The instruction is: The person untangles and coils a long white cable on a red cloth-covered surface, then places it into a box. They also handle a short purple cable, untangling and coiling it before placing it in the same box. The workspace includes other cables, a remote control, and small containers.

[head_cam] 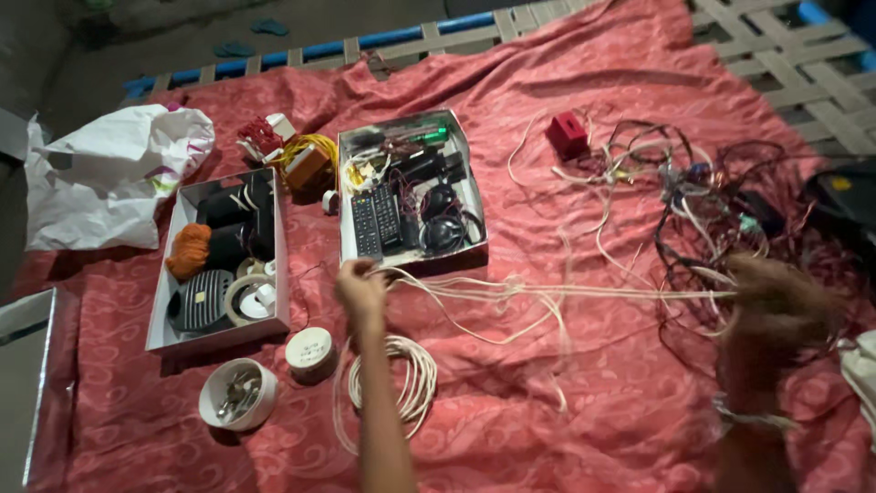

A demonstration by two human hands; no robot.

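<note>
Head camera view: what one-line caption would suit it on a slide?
Two hands, left hand and right hand, stretch white cords over a red cloth beside boxes of gadgets.

Home setting, likely a bedroom: a red patterned bedsheet [547,402] spread over a woven-strap cot frame with blue rails [776,55], strewn with household clutter in open cardboard boxes [274,315] and a crumpled white plastic bag [100,173].

A bed [803,64] under a red sheet [566,402] carries two boxes [274,319] [474,239], white cord [415,383], tangled wires [712,201], a bag [100,183].
</note>
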